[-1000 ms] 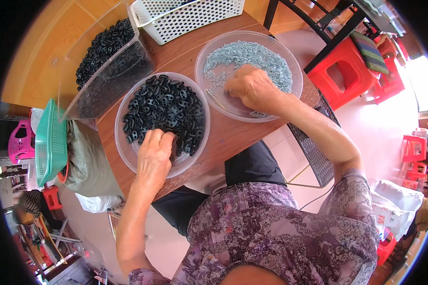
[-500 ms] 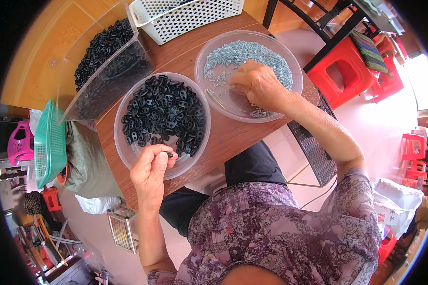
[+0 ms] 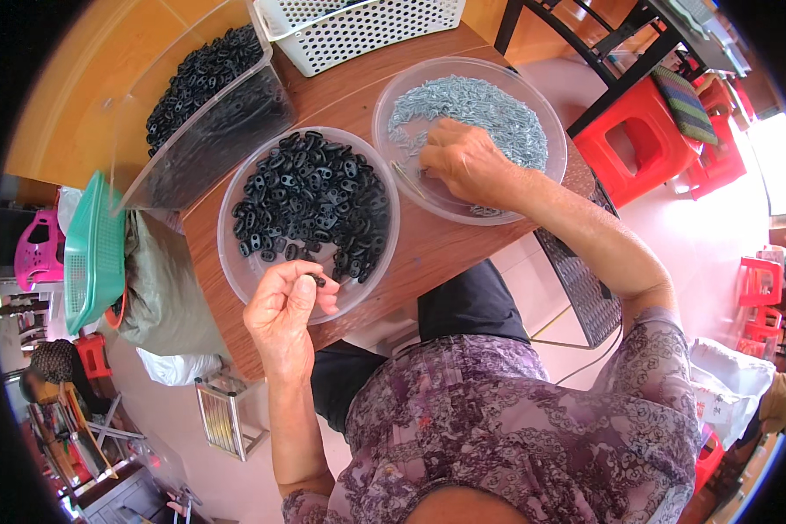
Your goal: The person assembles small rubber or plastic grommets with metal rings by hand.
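Two clear round bowls stand on a brown wooden table [image 3: 428, 253]. The left bowl [image 3: 236, 271] holds several small black plastic pieces [image 3: 310, 196]. My left hand [image 3: 284, 310] hovers over its near rim, fingers pinched on one black piece. The right bowl [image 3: 533, 188] holds a heap of small grey metal parts [image 3: 489, 109]. My right hand [image 3: 467, 162] rests knuckles-up in that heap, fingers curled down among the parts; what they hold is hidden.
A clear rectangular bin [image 3: 205, 113] full of black pieces stands at the table's far left, a white lattice basket [image 3: 358, 31] behind the bowls. A green basket [image 3: 92, 253] and grey sack [image 3: 162, 293] hang left. Red stools [image 3: 642, 144] stand right.
My left hand lifted out of the black pieces and drew back toward me with one piece pinched. My right hand shifted slightly within the grey parts.
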### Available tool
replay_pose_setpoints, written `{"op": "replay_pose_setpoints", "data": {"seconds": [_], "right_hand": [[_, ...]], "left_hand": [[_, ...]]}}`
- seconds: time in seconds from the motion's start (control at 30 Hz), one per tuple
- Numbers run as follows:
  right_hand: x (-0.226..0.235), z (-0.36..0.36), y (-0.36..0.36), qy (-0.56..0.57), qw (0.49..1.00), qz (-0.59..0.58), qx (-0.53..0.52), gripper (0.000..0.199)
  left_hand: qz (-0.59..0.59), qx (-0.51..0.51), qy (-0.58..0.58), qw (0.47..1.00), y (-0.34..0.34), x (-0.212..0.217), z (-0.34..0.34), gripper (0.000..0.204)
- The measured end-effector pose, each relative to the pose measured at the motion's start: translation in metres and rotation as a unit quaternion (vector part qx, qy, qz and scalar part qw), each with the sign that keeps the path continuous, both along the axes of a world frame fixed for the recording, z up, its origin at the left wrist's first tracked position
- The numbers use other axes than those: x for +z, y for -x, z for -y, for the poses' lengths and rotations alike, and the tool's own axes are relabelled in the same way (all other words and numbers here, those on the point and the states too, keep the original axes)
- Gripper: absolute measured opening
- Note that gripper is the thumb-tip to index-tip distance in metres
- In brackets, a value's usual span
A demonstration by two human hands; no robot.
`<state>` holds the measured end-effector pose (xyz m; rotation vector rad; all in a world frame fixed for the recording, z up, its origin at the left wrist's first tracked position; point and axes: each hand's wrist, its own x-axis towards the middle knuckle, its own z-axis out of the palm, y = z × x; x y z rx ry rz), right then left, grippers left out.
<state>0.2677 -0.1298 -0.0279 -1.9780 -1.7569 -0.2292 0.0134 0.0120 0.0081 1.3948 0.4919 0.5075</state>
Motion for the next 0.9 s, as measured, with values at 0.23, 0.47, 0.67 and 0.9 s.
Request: {"op": "replay_pose_setpoints", "data": {"seconds": [0.23,0.47,0.67,0.9], "right_hand": [[-0.002,-0.004,0.001,-0.013,0.999,0.017,0.033,0.007],[0.037,-0.003,0.046,-0.036,0.979,-0.199,-0.041,0.007],[0.043,-0.024,0.097,-0.044,0.897,-0.439,0.035,0.005],[0.039,-0.038,0.126,-0.059,0.864,-0.497,0.047,0.009]], "left_hand": [[-0.003,0.021,0.036,0.999,-0.002,0.002,0.002,0.017],[0.004,0.038,0.075,0.996,-0.004,0.001,0.004,0.016],[0.007,0.050,0.062,0.997,-0.003,0.004,0.010,0.015],[0.004,0.084,0.009,0.996,-0.001,0.004,0.019,0.008]]}}
